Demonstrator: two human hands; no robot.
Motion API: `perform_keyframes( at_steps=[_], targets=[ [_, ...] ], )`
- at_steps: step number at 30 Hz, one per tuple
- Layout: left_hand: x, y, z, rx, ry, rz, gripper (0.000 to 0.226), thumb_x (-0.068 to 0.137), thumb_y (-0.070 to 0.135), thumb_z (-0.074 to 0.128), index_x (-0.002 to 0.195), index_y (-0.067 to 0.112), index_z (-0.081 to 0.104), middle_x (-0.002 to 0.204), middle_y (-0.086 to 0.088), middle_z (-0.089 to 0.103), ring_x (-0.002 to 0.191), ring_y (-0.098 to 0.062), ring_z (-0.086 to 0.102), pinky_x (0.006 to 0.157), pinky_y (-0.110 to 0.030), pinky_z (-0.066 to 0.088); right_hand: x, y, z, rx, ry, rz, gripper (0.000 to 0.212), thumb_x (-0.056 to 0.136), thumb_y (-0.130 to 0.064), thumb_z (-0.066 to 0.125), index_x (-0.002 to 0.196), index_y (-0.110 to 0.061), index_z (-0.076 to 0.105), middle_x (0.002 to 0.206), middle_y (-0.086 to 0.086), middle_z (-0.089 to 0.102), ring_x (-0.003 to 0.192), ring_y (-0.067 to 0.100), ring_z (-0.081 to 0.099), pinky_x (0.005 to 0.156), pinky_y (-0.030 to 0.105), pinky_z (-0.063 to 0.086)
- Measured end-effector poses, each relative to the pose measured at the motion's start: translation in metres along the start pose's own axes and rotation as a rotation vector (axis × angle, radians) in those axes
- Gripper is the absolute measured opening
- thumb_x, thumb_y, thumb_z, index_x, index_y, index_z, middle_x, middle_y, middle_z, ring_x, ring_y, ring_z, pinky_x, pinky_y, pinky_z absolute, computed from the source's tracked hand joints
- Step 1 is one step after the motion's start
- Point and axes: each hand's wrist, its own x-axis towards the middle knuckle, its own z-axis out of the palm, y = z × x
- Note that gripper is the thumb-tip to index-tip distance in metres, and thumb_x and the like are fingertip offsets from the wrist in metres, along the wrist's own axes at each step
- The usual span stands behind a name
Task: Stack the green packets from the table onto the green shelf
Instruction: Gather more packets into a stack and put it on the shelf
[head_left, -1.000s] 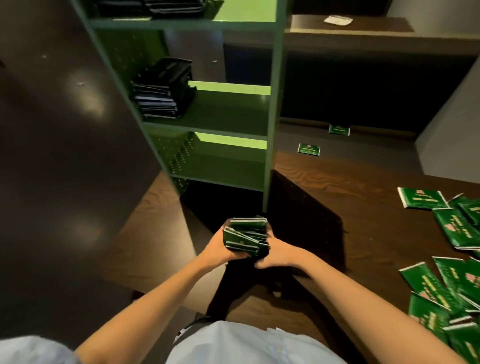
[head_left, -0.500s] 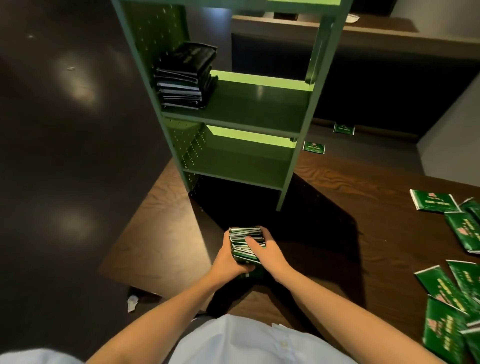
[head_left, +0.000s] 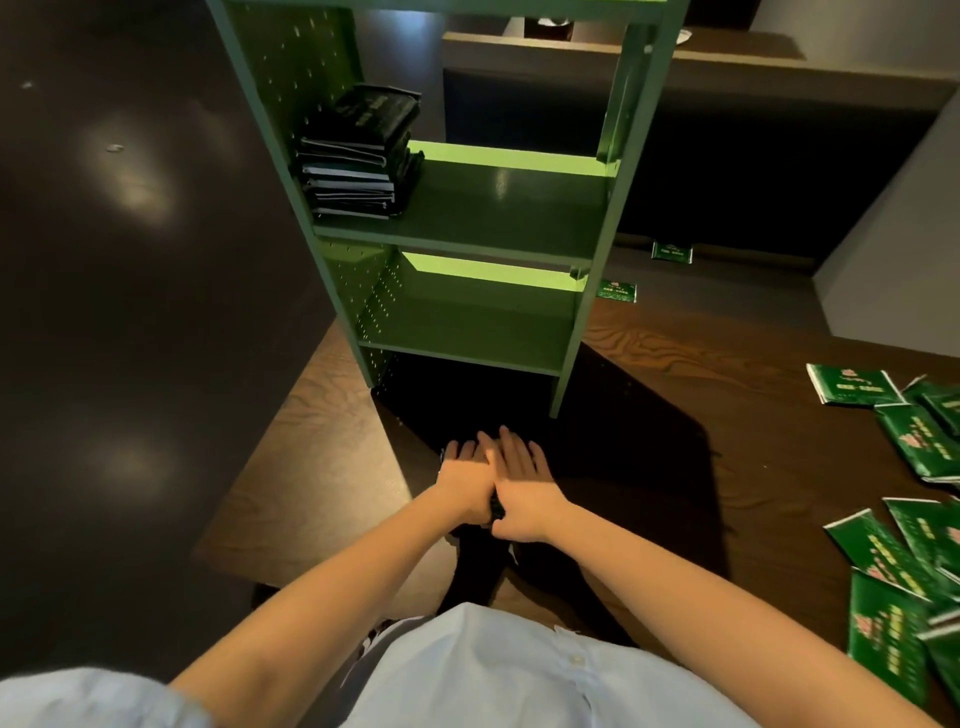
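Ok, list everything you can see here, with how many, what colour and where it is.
shelf: one, green, standing on the table's far left part
table: one, dark brown wood, across the middle and right
stack: one, dark packets, left end of the middle shelf board
loose packets: several, green, overlapping on the table's right, cut off by the frame edge
far packets: two, green, lying apart beyond the shelf's right post
bundle: one, dark, almost hidden under both hands, in front of the shelf
shirt: one, light blue, bottom of view
left hand: one, flat on the bundle, fingers straight
right hand: one, flat on the bundle beside the left
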Motion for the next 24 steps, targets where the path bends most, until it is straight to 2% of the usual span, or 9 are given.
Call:
perform_keyframes(
  at_steps=[3, 5, 9, 14, 16, 18, 20, 22, 24],
  targets=[
    [-0.001, -0.01, 0.006, -0.05, 0.086, 0.007, 0.123, 0.063, 0.05, 0.078, 0.151, 0.004, 0.005, 0.155, -0.015, 0.017, 0.143, -0.034, 0.016, 0.117, -0.051, 0.011, 0.002, 0.006, 0.008, -0.003, 0.01, 0.119, 0.111, 0.078, -0.038, 0.069, 0.15, -0.016, -0.013, 0.159, 0.013, -0.006, 0.148, 0.029, -0.003, 0.121, 0.042, 0.0],
    [-0.004, -0.014, 0.008, -0.052, 0.119, 0.039, 0.123, 0.063, 0.048, 0.079, 0.15, 0.003, 0.005, 0.155, -0.016, 0.017, 0.144, -0.034, 0.015, 0.118, -0.048, 0.01, 0.005, 0.011, 0.009, -0.009, 0.028, 0.149, 0.109, 0.079, -0.038, 0.069, 0.151, -0.014, -0.01, 0.159, 0.013, -0.001, 0.147, 0.032, 0.003, 0.121, 0.042, 0.005],
    [-0.001, -0.009, 0.02, -0.074, 0.272, 0.065, 0.094, 0.076, 0.044, 0.068, 0.148, 0.006, 0.02, 0.144, -0.013, 0.039, 0.133, -0.03, 0.037, 0.113, -0.041, 0.02, 0.011, 0.008, 0.012, 0.052, 0.009, 0.204, 0.091, 0.083, -0.024, 0.068, 0.15, -0.014, 0.008, 0.153, 0.013, 0.019, 0.136, 0.035, 0.03, 0.11, 0.039, 0.031],
    [0.0, -0.012, 0.018, -0.211, 0.313, 0.011, 0.074, 0.073, 0.033, 0.07, 0.137, 0.014, 0.037, 0.132, -0.007, 0.049, 0.123, -0.028, 0.046, 0.107, -0.038, 0.029, 0.012, 0.015, 0.014, 0.245, 0.101, 0.182, 0.089, 0.077, -0.022, 0.071, 0.148, -0.019, 0.016, 0.149, 0.009, 0.023, 0.131, 0.032, 0.036, 0.105, 0.039, 0.038],
    [0.0, -0.022, 0.021, -0.424, 0.374, -0.033, 0.069, 0.072, 0.033, 0.073, 0.131, 0.017, 0.042, 0.126, -0.005, 0.053, 0.118, -0.026, 0.051, 0.104, -0.037, 0.036, 0.009, 0.021, 0.015, 0.432, 0.234, 0.181, 0.098, 0.073, -0.025, 0.075, 0.148, -0.022, 0.013, 0.152, 0.008, 0.017, 0.135, 0.032, 0.033, 0.109, 0.041, 0.036],
    [-0.007, -0.032, 0.024, -0.949, 0.43, -0.043, 0.07, 0.069, 0.025, 0.079, 0.128, 0.017, 0.044, 0.121, -0.004, 0.058, 0.114, -0.022, 0.057, 0.099, -0.037, 0.047, 0.006, 0.027, 0.013, 0.658, 0.324, 0.22, 0.109, 0.067, -0.027, 0.081, 0.149, -0.022, 0.009, 0.155, 0.008, 0.012, 0.14, 0.032, 0.026, 0.113, 0.044, 0.031],
    [-0.017, -0.035, 0.025, -1.459, 0.411, -0.017, 0.079, 0.069, 0.004, 0.081, 0.134, 0.015, 0.038, 0.124, -0.002, 0.058, 0.117, -0.016, 0.058, 0.097, -0.03, 0.05, 0.01, 0.031, 0.008, 0.808, 0.286, 0.286, 0.122, 0.062, -0.027, 0.086, 0.15, -0.023, 0.002, 0.158, 0.006, 0.012, 0.144, 0.03, 0.02, 0.116, 0.045, 0.026],
    [-0.024, -0.035, 0.028, -1.59, 0.38, 0.012, 0.087, 0.067, -0.009, 0.078, 0.137, 0.013, 0.033, 0.125, 0.001, 0.058, 0.115, -0.006, 0.058, 0.093, -0.02, 0.05, 0.015, 0.028, 0.0, 0.922, 0.183, 0.249, 0.131, 0.057, -0.019, 0.088, 0.15, -0.026, -0.004, 0.157, 0.007, 0.017, 0.144, 0.028, 0.022, 0.116, 0.046, 0.027],
    [-0.028, -0.034, 0.033, -1.521, 0.301, 0.049, 0.094, 0.063, -0.011, 0.08, 0.139, 0.01, 0.029, 0.126, 0.003, 0.055, 0.115, -0.001, 0.056, 0.091, -0.01, 0.046, 0.014, 0.022, -0.005, 0.964, 0.029, 0.108, 0.129, 0.06, -0.007, 0.086, 0.15, -0.023, -0.005, 0.155, 0.009, 0.021, 0.143, 0.027, 0.025, 0.116, 0.043, 0.026]
  ],
)
